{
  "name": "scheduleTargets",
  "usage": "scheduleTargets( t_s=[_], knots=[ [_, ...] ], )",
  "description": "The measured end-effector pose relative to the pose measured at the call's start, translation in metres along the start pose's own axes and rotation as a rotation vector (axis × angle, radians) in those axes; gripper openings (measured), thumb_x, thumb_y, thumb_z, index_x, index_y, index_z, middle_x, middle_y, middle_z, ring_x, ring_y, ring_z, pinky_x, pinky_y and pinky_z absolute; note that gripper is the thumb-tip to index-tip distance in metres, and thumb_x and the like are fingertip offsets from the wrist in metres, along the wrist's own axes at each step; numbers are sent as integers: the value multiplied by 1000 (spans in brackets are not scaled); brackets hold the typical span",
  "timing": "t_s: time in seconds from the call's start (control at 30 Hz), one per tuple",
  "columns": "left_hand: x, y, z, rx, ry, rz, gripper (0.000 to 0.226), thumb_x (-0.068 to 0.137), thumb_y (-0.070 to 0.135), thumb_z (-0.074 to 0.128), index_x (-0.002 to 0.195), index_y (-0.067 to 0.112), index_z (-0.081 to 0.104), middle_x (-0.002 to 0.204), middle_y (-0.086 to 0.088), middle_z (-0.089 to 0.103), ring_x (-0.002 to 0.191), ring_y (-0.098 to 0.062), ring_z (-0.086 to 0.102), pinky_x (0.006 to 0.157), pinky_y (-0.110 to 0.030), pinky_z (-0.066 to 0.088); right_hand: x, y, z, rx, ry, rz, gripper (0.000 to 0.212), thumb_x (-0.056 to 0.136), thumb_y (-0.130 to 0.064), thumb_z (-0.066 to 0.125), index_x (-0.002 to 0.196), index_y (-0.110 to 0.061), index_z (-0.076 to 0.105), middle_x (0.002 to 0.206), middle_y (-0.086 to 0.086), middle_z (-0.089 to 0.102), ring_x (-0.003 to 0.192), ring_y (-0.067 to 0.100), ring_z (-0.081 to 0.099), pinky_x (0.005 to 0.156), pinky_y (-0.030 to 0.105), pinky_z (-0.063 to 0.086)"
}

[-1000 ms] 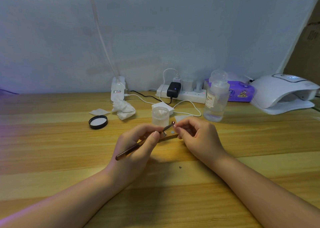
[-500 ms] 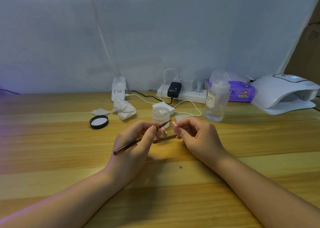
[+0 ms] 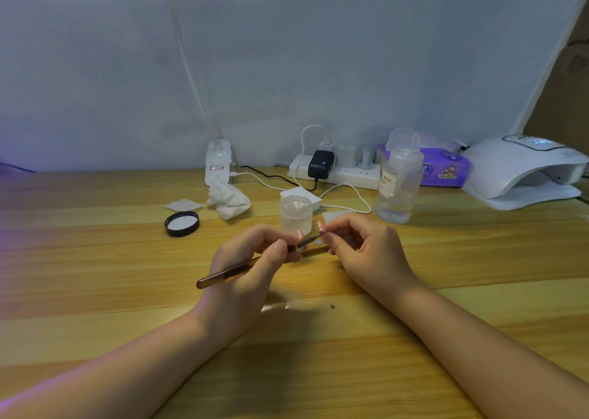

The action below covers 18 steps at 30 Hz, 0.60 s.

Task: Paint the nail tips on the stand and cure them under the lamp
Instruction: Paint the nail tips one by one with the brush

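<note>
Looking down across the wooden tabletop (image 3: 95,291), I see a small clear jar (image 3: 295,213) standing just behind my fingers, its black lid (image 3: 182,223) lying off to the left beside a crumpled tissue (image 3: 230,199). Further back, along the wall, sit a white power strip (image 3: 338,171) with plugs and trailing cables, a clear pump bottle (image 3: 397,182) and a purple wipes pack (image 3: 446,168). The white curing lamp (image 3: 522,171) stands at the far right, well apart from my hands, its mouth facing me. Bare wood stretches wide to the left and in front of my forearms; the right edge is crowded by the lamp. My left hand (image 3: 251,269) grips a brown nail brush (image 3: 229,272), its handle slanting down to the left and its tip reaching toward my right fingertips. My right hand (image 3: 366,253) pinches a nail tip (image 3: 320,227) on its stand (image 3: 314,251), which lies low between both hands, partly hidden.
</note>
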<state>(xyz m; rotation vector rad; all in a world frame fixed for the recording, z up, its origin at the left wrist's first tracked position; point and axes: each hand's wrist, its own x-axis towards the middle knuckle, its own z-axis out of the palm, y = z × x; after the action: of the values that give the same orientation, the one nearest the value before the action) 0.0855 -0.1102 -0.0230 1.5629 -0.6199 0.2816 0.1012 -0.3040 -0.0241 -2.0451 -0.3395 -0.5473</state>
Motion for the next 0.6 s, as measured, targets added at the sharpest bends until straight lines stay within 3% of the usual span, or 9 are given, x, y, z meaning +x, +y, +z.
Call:
scheduleTargets(
  t_s=[0.23,0.5,0.6],
  knots=[
    [2,-1,1,117,-6,-21,17,88,31,61,101,25,69,91,8,74,90,-7,68,77,-15,49,0,0,1,-25,14,-27,11,84,-5,69,91,-13,72,78,-5,68,71,5,63,65,17,52],
    [-1,2,-1,133,-17,7,23,81,36,53,88,21,69,81,4,73,83,-14,67,77,-25,48,0,-1,1,-47,29,-21,10,84,-5,69,90,-12,72,78,-5,69,72,6,63,65,17,52],
    [0,2,0,140,5,4,18,85,35,56,94,25,69,87,6,73,87,-10,67,76,-17,48,0,0,1,-52,26,-23,10,84,-5,69,91,-11,72,79,-4,69,73,6,63,66,17,52]
  ],
)
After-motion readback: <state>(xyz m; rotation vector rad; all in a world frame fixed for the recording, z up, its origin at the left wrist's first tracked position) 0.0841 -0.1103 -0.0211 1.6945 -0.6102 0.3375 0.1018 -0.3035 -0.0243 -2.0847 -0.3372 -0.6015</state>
